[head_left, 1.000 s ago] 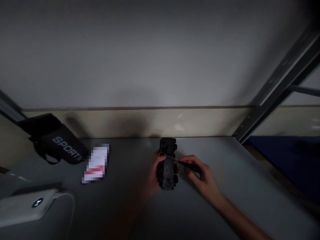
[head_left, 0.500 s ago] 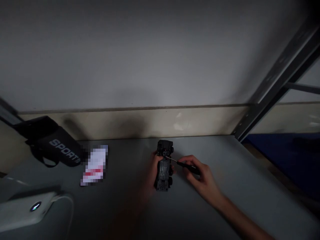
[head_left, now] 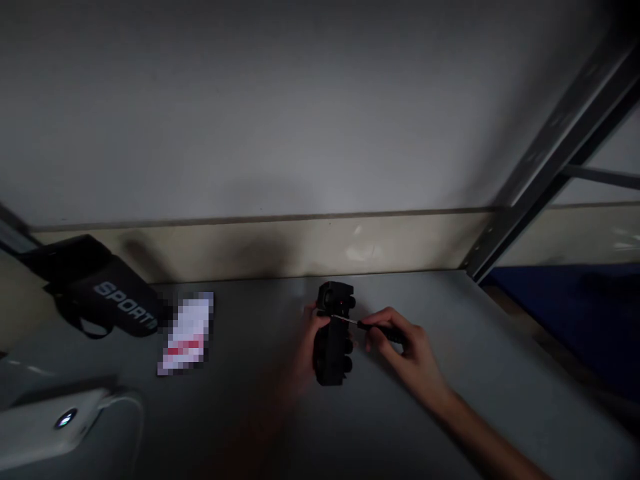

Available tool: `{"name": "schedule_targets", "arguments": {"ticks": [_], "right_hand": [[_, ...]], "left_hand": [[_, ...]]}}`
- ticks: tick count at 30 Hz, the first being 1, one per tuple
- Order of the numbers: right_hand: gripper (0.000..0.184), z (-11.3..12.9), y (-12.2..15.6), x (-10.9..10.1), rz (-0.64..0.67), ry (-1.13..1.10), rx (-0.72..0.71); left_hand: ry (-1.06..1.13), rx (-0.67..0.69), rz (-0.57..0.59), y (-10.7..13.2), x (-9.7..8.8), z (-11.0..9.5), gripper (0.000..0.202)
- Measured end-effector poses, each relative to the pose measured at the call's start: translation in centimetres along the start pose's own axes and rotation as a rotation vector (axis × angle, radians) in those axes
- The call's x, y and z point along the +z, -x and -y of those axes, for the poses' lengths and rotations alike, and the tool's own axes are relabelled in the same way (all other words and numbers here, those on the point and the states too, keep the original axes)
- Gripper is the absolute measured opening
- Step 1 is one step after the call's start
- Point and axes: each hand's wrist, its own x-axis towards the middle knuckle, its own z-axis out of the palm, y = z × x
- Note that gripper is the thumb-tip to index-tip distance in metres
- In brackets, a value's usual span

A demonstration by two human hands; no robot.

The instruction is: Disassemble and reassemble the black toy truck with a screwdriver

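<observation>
A small black toy truck (head_left: 334, 350) with several wheels along its right side is gripped in my left hand (head_left: 306, 347). Its long axis points away from me, and some of my left fingers are hidden behind it. My right hand (head_left: 400, 347) is closed around the dark handle of a screwdriver (head_left: 383, 330). The thin metal shaft points left, with its tip at the truck near my left thumb. Whether the tip sits in a screw is too small to tell.
On the grey table (head_left: 240, 393), a black bag marked SPORT (head_left: 115, 293) lies at the left beside a blurred-out white and red paper (head_left: 187, 333). A white power bank (head_left: 45, 427) with a cable is nearer. A metal shelf post (head_left: 540, 167) rises at the right before the wall.
The toy truck has rolled about its length in my left hand, from its underside toward its side. The screwdriver and my right hand have shifted slightly right.
</observation>
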Motion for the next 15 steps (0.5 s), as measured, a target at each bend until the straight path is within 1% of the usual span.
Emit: {"name": "schedule_targets", "arguments": {"ticks": [6,10,15], "right_hand": [[0.012,0.08,-0.01,-0.12,-0.007,0.009,-0.001],[0.012,0.29,-0.13,-0.09,0.001,0.019,0.006],[0.015,0.2,-0.22,-0.12,0.002,0.047,0.021]], "left_hand": [[0.018,0.002,0.015,0.04,-0.19,-0.05,0.07],[0.004,0.018,0.022,0.01,-0.2,-0.04,0.069],[0.007,-0.035,0.026,0.16,-0.22,-0.03,0.07]]}}
